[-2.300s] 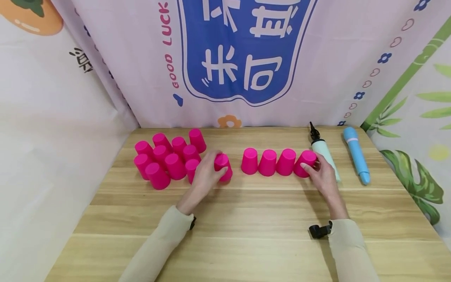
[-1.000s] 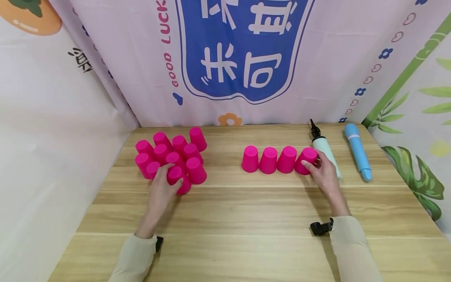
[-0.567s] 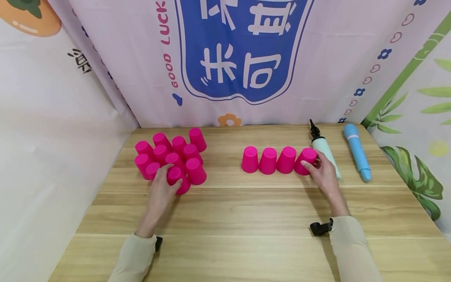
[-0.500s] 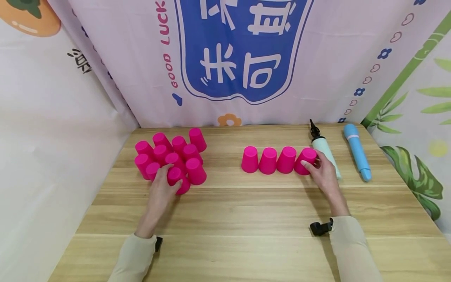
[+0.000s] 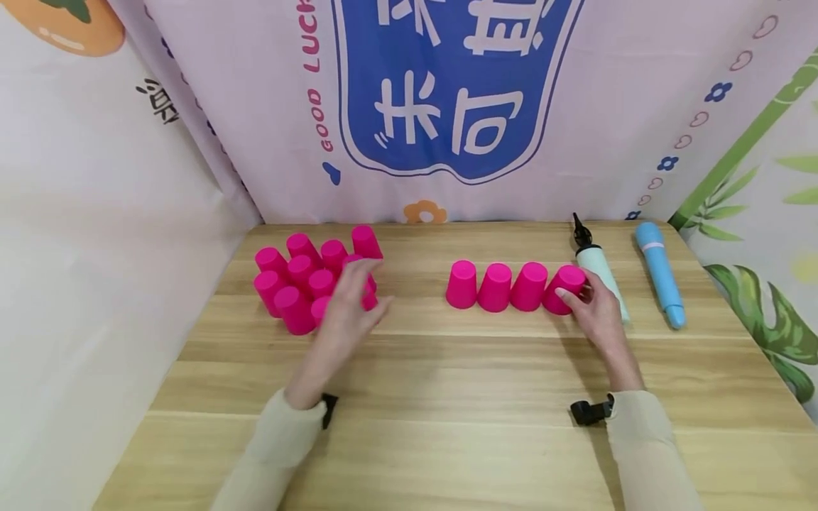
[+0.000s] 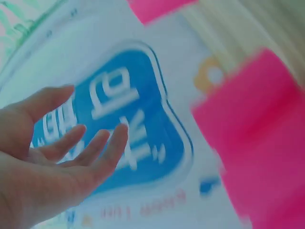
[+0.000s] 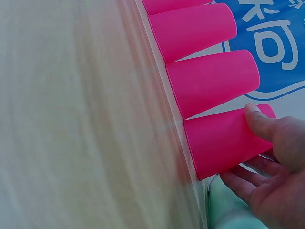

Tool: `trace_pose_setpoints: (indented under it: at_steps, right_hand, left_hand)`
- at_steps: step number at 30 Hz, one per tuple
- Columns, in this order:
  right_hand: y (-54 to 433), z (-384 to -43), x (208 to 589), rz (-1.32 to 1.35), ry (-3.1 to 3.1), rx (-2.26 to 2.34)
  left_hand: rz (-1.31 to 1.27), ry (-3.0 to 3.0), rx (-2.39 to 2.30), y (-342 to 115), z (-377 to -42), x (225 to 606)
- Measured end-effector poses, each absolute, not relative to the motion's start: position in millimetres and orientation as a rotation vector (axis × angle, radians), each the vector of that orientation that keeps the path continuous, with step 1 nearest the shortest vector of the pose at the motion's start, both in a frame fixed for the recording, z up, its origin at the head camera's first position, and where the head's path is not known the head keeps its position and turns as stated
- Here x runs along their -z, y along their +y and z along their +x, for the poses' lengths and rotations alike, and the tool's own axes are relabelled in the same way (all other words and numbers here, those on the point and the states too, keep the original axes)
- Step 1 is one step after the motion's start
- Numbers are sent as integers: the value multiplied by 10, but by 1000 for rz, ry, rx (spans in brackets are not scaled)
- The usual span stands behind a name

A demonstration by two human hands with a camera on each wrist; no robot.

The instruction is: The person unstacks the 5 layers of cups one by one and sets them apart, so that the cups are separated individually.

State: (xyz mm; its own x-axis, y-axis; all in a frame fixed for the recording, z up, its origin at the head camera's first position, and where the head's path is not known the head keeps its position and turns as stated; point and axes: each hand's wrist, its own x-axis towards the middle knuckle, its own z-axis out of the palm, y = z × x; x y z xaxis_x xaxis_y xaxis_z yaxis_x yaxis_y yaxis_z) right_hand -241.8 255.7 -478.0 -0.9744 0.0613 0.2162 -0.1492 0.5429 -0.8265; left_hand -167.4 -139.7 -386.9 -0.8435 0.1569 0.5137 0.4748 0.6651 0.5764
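Several pink plastic cups [image 5: 495, 287] stand upside down in a row at centre right. My right hand [image 5: 599, 310] holds the rightmost cup [image 5: 564, 289], thumb on its near side and fingers behind it; in the right wrist view the thumb lies near the narrow end of this cup [image 7: 228, 140]. More pink cups [image 5: 295, 311] stand upside down in a cluster at the left. Over the cluster's right side is my left hand [image 5: 345, 316], blurred, fingers and thumb apart, hiding part of some cups. The left wrist view shows this hand [image 6: 52, 171] with nothing in it.
A pale green hand pump [image 5: 603, 278] with a black nozzle lies just behind my right hand. To its right lies a blue microphone-shaped thing [image 5: 661, 275]. A printed curtain [image 5: 613, 113] hangs along the back edge of the wooden table [image 5: 460, 411].
My left hand has let go of a cup at the front of the cluster and moved right and slightly away from me. The right hand keeps its grip on the end cup.
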Motion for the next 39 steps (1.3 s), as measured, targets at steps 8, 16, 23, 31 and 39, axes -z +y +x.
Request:
trace_pose_setpoints:
  at_steps: [8,16,23,31,39]
  right_hand:
    - [2513,-2340,4946,73,-2555,-1441]
    - [2461,-2339,4956,81,-2541,-1425]
    - [2506,-2392,4876,77,-2542,-1396]
    - [2565,-2408,4800,74,-2546,-1372]
    - [2583,-2417,4788,74,-2537,-1379]
  left_hand:
    - [-531,-2833,1089,-630,-2259,4136]
    - [-392,-2942,986,-395,-2555,4399]
    - [-443,-2870,965,-461,-2614,4319]
    - [-324,-2915,893,-751,-2740,4167]
    - [-196,-2927,701,-1061,-2837,4049]
